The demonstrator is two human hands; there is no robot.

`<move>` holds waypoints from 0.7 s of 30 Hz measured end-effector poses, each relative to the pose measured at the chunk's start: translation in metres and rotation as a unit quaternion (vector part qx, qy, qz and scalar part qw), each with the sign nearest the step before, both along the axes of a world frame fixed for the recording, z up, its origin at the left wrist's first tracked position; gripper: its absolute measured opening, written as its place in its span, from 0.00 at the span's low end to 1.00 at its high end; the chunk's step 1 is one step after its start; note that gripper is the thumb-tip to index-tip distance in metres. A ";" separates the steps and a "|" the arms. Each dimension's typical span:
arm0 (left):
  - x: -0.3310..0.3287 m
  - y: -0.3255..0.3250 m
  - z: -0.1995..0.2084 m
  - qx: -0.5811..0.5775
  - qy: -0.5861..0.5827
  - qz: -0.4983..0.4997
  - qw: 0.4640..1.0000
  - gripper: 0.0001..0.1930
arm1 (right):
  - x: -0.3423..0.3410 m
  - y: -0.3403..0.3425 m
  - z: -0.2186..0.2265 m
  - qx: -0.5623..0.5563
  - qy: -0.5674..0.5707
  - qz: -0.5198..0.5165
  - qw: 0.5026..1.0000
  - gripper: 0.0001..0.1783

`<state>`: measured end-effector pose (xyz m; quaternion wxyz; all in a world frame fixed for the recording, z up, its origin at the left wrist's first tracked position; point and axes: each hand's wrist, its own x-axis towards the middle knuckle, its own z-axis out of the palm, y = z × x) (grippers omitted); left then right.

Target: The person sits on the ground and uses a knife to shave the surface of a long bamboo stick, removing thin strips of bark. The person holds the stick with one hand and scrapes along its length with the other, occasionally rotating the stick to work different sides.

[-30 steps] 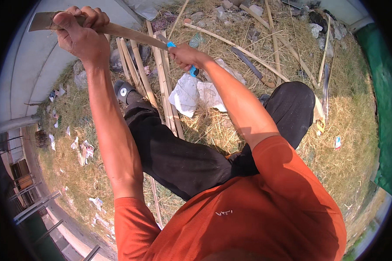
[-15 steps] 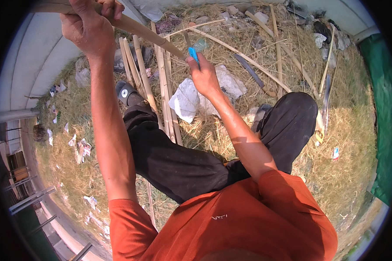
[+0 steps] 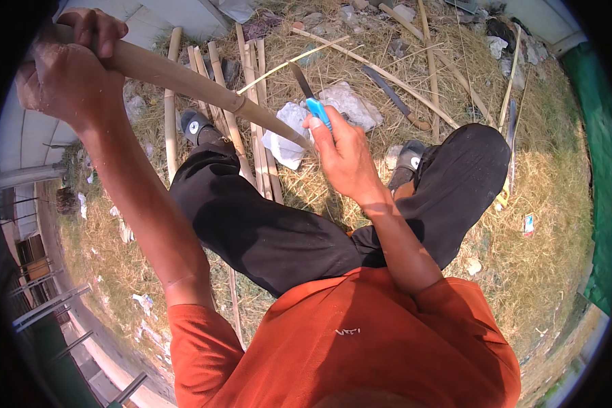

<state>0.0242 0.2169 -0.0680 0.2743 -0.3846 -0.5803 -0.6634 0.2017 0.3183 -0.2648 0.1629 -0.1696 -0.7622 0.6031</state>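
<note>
A bamboo pole (image 3: 177, 78) slants from the upper left down toward the middle. My left hand (image 3: 75, 71) is wrapped round its upper part, with the fingers curled over it. My right hand (image 3: 347, 149) grips a knife (image 3: 317, 111) by its blue handle, close to the pole's lower end. The knife's dark blade points up and to the left, apart from the pole. Beneath the pole's lower end lies a white rock (image 3: 285, 151), partly covered by the pole.
Split bamboo strips (image 3: 257, 115) lie beyond my left leg, beside another pole (image 3: 171, 102). A machete (image 3: 396, 100) with a wooden handle rests on dry grass, and a long blade (image 3: 511, 146) lies farther right. A green sheet (image 3: 595, 183) hangs at the right.
My left hand has moved left and down with the pole, whose lower end has come nearer. My right hand has drawn back toward me and right with the knife.
</note>
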 end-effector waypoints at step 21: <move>0.030 -0.003 -0.027 -0.026 -0.070 -0.107 0.991 0.20 | 0.001 -0.038 0.020 0.170 -0.066 0.029 0.983 0.09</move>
